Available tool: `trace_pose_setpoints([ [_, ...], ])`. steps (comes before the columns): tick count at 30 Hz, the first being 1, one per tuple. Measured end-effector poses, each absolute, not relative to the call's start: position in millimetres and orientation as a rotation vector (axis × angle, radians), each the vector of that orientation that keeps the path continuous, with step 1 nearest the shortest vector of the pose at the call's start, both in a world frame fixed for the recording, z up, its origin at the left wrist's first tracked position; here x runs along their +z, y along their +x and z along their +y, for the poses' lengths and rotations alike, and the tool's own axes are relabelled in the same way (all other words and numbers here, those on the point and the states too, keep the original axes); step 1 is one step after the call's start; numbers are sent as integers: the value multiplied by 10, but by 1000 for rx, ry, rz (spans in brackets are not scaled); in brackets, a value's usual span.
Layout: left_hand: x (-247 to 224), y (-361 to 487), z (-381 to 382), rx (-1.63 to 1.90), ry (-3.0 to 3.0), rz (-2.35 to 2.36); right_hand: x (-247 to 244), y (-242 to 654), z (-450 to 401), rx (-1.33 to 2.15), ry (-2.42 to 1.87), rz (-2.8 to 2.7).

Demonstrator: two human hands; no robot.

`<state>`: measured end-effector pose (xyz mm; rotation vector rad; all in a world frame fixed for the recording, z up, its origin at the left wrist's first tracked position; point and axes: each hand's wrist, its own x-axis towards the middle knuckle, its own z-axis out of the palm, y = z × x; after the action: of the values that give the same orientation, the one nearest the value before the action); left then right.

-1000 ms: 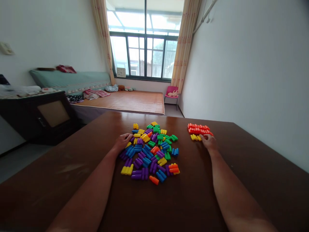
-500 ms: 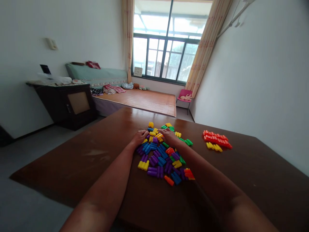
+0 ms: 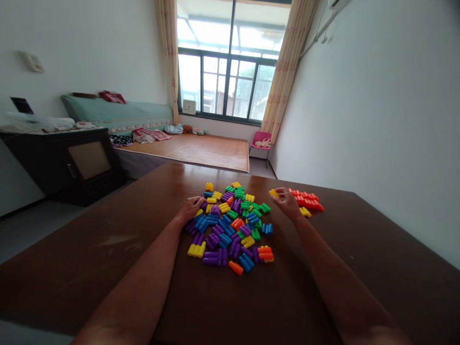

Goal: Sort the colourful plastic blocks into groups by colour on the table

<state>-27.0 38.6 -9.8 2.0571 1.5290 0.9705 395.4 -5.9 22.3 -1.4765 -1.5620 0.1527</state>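
Observation:
A pile of purple, blue, green, yellow and orange plastic blocks lies on the brown table, with a blue block (image 3: 246, 262) near its front edge. To the right of the pile, my right hand (image 3: 285, 200) pinches a yellow block (image 3: 274, 193) just above the table. Beyond that hand sit joined rows of orange-red blocks (image 3: 309, 200), with yellow blocks (image 3: 305, 212) in front of them, partly behind my wrist. My left hand (image 3: 192, 208) rests at the pile's left edge, fingers curled near some blocks; whether it grips one is hidden.
The brown table (image 3: 136, 268) reaches wide to both sides. Behind it stand a low bed (image 3: 201, 151) with a mat and a pink chair (image 3: 261, 140). A dark cabinet (image 3: 89, 158) is at the left, and a window is at the back.
My right hand has moved from the pile to the right and now holds a yellow block. The view has turned slightly right. My left hand remains at the pile's left edge.

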Motion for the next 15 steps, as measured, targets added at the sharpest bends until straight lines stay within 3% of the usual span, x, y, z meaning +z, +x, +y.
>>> trace_pose_setpoints([
  [6, -59, -279, 391, 932, 2049, 1541, -233, 5479, -457, -182, -1973, -1025],
  [15, -36, -303, 378, 926, 2061, 1522, -415, 5610, -430, -188, -2284, -1022],
])
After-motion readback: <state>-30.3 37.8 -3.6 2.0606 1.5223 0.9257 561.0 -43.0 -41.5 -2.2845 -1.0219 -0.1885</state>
